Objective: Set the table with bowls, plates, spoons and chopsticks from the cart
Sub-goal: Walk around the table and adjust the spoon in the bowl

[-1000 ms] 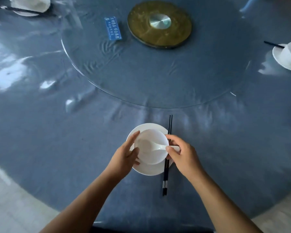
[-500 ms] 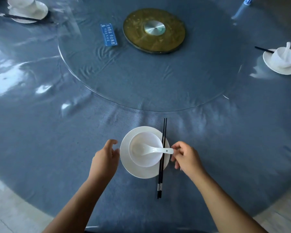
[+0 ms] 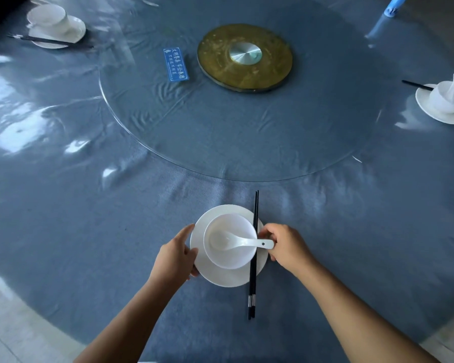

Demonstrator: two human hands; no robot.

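A white plate [image 3: 220, 277] lies on the blue tablecloth right in front of me. A white bowl [image 3: 231, 258] stands on it, and a white spoon [image 3: 236, 242] lies in the bowl with its handle pointing right. Black chopsticks [image 3: 252, 258] rest across the plate's right side, pointing away from me. My left hand [image 3: 174, 258] grips the plate's left rim, fingers curled round the edge. My right hand [image 3: 286, 246] grips the plate's right rim, thumb by the chopsticks and the spoon's handle tip.
A glass turntable [image 3: 247, 127] with a brass hub [image 3: 244, 57] and a blue card [image 3: 176, 64] fills the table's middle. Set places with plate, bowl and chopsticks stand at the far left [image 3: 57, 26] and at the right [image 3: 444, 100]. The table's edge runs near my forearms.
My left hand let go of the bowl, drew back, then came in to grip the plate's left rim. My right hand released the spoon handle and took the right rim.
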